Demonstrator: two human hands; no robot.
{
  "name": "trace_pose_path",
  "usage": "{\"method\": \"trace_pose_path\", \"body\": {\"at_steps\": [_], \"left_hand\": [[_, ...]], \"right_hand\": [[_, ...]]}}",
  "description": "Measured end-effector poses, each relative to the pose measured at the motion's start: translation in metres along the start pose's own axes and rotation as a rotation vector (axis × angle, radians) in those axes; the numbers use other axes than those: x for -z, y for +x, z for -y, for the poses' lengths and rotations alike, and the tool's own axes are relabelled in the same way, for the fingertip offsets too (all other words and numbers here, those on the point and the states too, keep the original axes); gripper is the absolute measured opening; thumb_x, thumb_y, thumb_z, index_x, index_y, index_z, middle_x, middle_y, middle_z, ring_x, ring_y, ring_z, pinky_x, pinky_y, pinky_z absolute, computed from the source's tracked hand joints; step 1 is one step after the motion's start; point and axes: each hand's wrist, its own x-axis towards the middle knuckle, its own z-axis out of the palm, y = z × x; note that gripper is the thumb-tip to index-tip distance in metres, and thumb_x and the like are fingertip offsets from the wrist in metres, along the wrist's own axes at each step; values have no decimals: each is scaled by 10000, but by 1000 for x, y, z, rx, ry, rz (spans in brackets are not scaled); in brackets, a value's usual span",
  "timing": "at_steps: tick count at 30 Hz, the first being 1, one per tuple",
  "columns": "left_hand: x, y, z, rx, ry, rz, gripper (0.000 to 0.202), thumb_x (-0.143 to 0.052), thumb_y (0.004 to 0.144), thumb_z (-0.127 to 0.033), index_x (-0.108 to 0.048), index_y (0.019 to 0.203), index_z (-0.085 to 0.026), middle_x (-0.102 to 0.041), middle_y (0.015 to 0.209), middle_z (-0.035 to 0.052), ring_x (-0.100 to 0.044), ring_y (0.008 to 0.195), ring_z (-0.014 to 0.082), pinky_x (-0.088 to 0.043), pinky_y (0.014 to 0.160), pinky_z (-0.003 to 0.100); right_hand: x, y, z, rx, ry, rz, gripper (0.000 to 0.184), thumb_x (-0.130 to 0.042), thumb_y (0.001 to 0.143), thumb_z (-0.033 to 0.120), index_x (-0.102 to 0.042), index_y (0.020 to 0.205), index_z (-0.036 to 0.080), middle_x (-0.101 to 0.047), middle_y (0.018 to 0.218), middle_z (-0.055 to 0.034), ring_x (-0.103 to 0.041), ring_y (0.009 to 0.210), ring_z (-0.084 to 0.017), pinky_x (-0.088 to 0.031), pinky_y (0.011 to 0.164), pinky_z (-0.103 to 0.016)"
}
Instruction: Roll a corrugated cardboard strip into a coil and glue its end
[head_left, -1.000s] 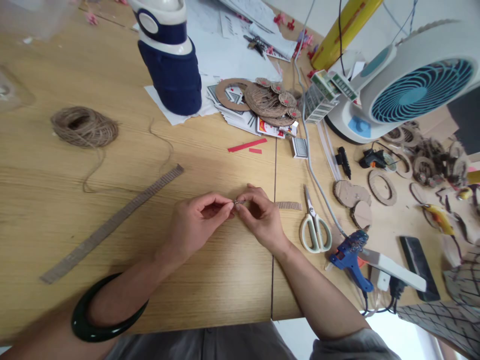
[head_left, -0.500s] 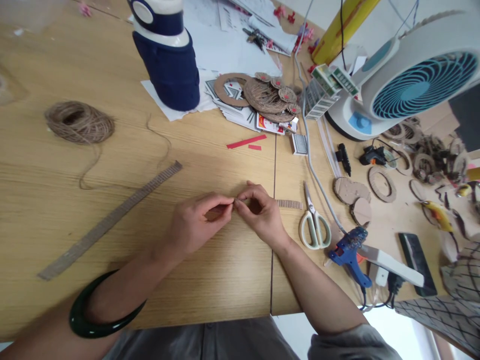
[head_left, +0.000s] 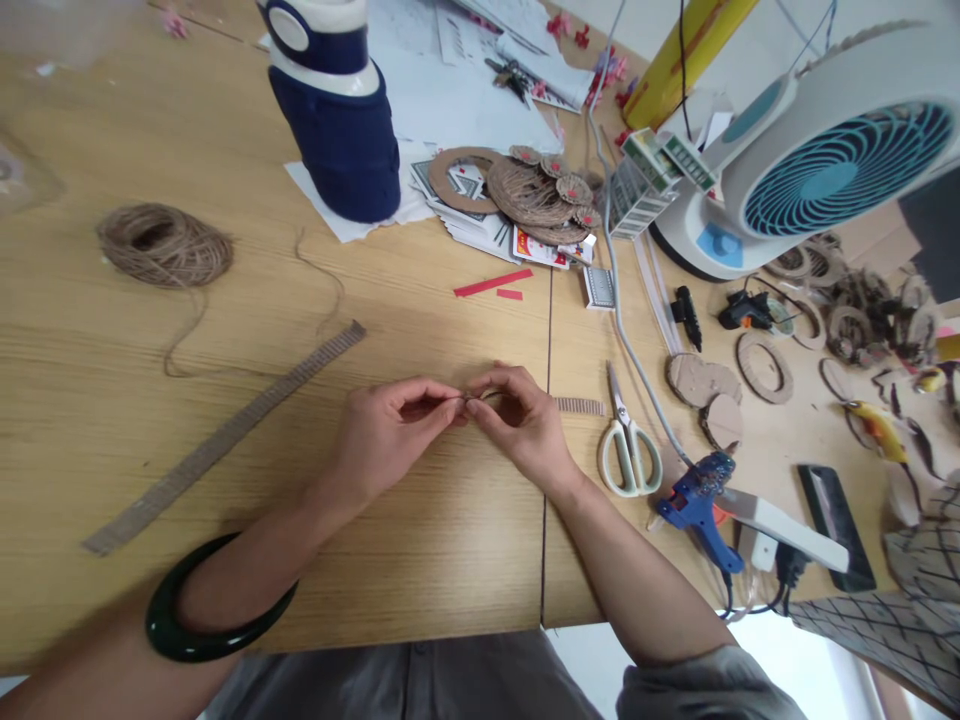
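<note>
My left hand (head_left: pixel 394 430) and my right hand (head_left: pixel 525 425) meet fingertip to fingertip above the table, both closed in a pinch. Between them is the end of a narrow corrugated cardboard strip (head_left: pixel 579 406), mostly hidden by my fingers; its ribbed tail sticks out to the right past my right hand. Just beyond that tail lie scissors (head_left: pixel 630 450) with pale handles. A longer corrugated cardboard strip (head_left: pixel 225 440) rests diagonally on the table left of my left hand. Two red paper strips (head_left: pixel 493 283) lie farther back.
A ball of twine (head_left: pixel 165 245) sits at left, its loose end trailing. Behind stand a blue bottle (head_left: pixel 337 140) and a fan (head_left: pixel 840 170). Cardboard rings and discs (head_left: pixel 536 190) lie on cards. A blue glue gun (head_left: pixel 697 505), a power strip (head_left: pixel 787 530) and a phone (head_left: pixel 836 525) are at right.
My left hand's fingers have shifted slightly left and up at the pinch, and the left wrist has turned a little. My right hand has barely moved.
</note>
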Motion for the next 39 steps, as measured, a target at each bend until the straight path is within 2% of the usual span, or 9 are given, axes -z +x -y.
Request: {"method": "trace_pose_path", "body": {"at_steps": [4,8,15,22,25,29,34,36,39], "left_hand": [[0,-2,2,-91,121,12,124,-696,867,-325,-769,863,-224,-807,817,10,-757,730,186,-582,672,264],[0,-3,5,-157,191,-12,116,-701,870,-316,-776,868,-227,-804,811,8,-751,720,183,-572,669,262],[-2,-1,3,45,-141,64,262,-685,893,-428,-787,991,-207,-824,913,48,-783,804,219,-637,766,323],[0,1,1,105,-158,157,152,-762,820,-371,-801,900,-248,-816,829,11,-780,782,197,-619,756,278],[2,2,-2,111,-156,133,117,-757,812,-352,-793,829,-242,-803,772,5,-771,736,185,-610,722,260],[2,3,-6,133,-217,35,121,-766,788,-357,-783,779,-237,-794,733,10,-764,705,195,-619,692,276],[0,3,-10,131,-244,13,118,-767,775,-340,-775,734,-230,-791,735,14,-756,701,198,-632,714,299],[-2,2,-12,127,-235,3,116,-763,771,-330,-769,722,-225,-787,730,13,-753,699,196,-633,716,299],[-3,1,-14,118,-244,-1,113,-756,767,-324,-761,721,-220,-790,735,10,-758,708,196,-635,715,296]], "right_hand": [[0,0,2,89,-8,-17,54,-718,883,202,-699,861,248,-723,852,-15,-633,912,-195,-523,920,-389],[4,0,4,98,-3,-8,104,-709,879,168,-696,815,249,-711,806,-11,-622,895,-200,-508,952,-412],[9,1,1,-95,182,-16,98,-738,862,223,-689,779,240,-676,826,-16,-626,887,-192,-517,874,-385],[10,4,1,-43,183,61,109,-736,875,216,-703,777,250,-686,790,2,-626,856,-185,-499,910,-400],[12,5,2,-35,145,86,74,-719,893,221,-732,828,254,-714,839,0,-642,894,-181,-491,958,-404],[12,4,2,-71,92,40,39,-725,876,220,-724,901,249,-722,935,-20,-645,993,-200,-503,967,-409],[7,2,0,6,40,44,78,-717,868,196,-684,827,253,-719,826,12,-656,891,-175,-424,1099,-453],[6,1,1,-5,37,48,85,-695,882,201,-676,817,252,-716,818,7,-656,898,-178,-444,1077,-438],[5,0,4,-39,54,42,69,-686,888,221,-672,824,245,-707,843,-15,-648,914,-188,-510,959,-396]]}}
